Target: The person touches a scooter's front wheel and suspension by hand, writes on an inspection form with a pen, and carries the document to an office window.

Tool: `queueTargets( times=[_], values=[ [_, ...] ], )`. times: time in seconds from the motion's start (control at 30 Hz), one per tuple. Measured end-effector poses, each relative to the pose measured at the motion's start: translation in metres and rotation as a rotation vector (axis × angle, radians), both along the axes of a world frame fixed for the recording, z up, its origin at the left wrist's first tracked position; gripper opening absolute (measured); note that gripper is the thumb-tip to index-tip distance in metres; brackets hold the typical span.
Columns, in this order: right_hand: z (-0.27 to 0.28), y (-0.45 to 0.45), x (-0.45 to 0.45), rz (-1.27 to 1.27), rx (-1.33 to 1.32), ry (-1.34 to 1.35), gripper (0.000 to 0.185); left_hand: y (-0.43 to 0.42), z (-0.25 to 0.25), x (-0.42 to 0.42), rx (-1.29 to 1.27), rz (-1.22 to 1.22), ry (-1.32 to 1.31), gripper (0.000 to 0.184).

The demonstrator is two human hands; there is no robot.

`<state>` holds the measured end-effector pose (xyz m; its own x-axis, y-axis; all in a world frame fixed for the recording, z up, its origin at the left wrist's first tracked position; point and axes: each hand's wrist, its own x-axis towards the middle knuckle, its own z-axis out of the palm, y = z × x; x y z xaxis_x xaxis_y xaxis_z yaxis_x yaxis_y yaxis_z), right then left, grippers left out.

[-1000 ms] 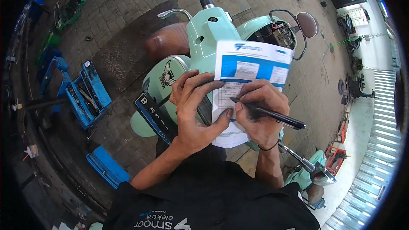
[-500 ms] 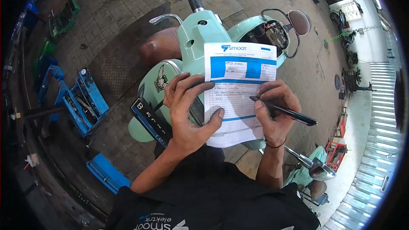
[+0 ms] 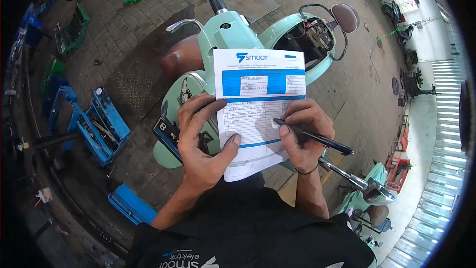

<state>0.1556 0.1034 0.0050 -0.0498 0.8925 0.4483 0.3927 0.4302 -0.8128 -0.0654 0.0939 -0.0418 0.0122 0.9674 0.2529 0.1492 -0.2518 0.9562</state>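
Note:
A printed paper form (image 3: pixel 258 134) with blue bands and handwriting faces up in front of my chest, over the mint green scooter (image 3: pixel 230 34). My left hand (image 3: pixel 203 141) grips its left edge, thumb on the front and fingers at the edge. In my right hand (image 3: pixel 307 134) is a black pen (image 3: pixel 329 142), pinched between thumb and fingers. The pen's tip end is over the right part of the ruled lines, and the hand rests against the form's right side.
A blue toolbox (image 3: pixel 102 126) with tools stands open at the left, with another blue box (image 3: pixel 133 206) below it. A round mirror (image 3: pixel 345 18) sticks out at the upper right. A chrome mirror (image 3: pixel 379 192) is at the lower right, near a red rack (image 3: pixel 397 173).
The form and my left hand have moved left and slightly down in view. The form now looks less blurred than a second ago. My right hand still has the pen.

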Motion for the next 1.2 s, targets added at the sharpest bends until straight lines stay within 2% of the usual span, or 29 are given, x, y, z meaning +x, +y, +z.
queueTargets(
  times=[0.33, 0.53, 0.7, 1.13, 1.2],
  values=[
    [-0.001, -0.003, 0.001, -0.044, -0.004, -0.075, 0.016, 0.000, 0.010, 0.008, -0.032, 0.074, -0.006, 0.059],
    [-0.003, -0.002, 0.002, -0.028, 0.018, -0.100, 0.016, 0.001, 0.009, 0.007, -0.010, 0.045, 0.061, 0.065],
    [-0.003, -0.002, 0.003, -0.014, 0.037, -0.120, 0.015, 0.001, 0.011, 0.010, -0.031, 0.087, -0.007, 0.059],
    [-0.010, -0.004, 0.006, -0.056, 0.047, 0.066, 0.014, 0.000, 0.010, 0.008, -0.025, 0.068, 0.048, 0.063],
    [-0.008, -0.003, 0.006, -0.045, 0.047, 0.073, 0.013, 0.002, 0.012, 0.010, 0.006, 0.096, 0.029, 0.058]
  ],
)
